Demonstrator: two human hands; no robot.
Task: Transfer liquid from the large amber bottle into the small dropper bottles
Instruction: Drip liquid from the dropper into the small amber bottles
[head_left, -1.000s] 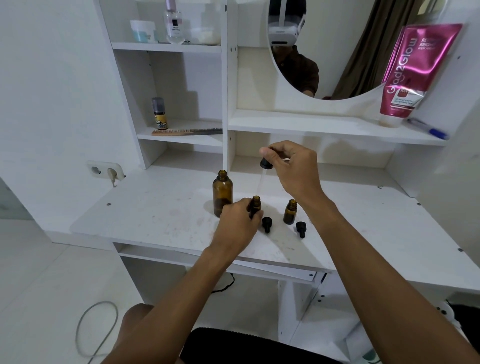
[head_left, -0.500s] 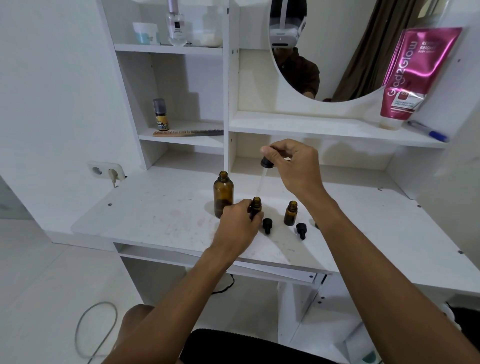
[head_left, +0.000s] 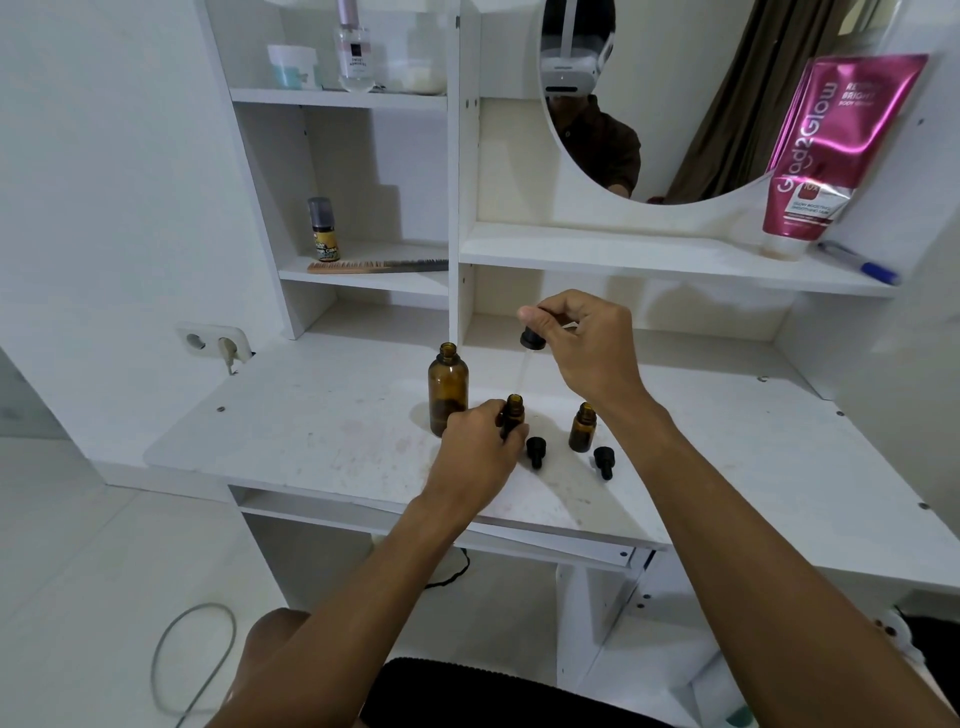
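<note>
Large amber bottle (head_left: 448, 387) stands uncapped and upright on the white desk (head_left: 311, 431), just left of the left hand (head_left: 480, 447). Left hand grips a small dropper bottle (head_left: 513, 413), open neck up, on the desk surface. Right hand (head_left: 587, 345) is raised above it, fingertips pinching a black dropper cap (head_left: 532, 339); its clear glass pipette (head_left: 523, 370) points down toward the held bottle's mouth, tip not seen touching. Second small dropper bottle (head_left: 582, 427) stands open to the right; two loose black dropper caps (head_left: 536, 451) (head_left: 603, 460) lie near it. Liquid level cannot be told
</note>
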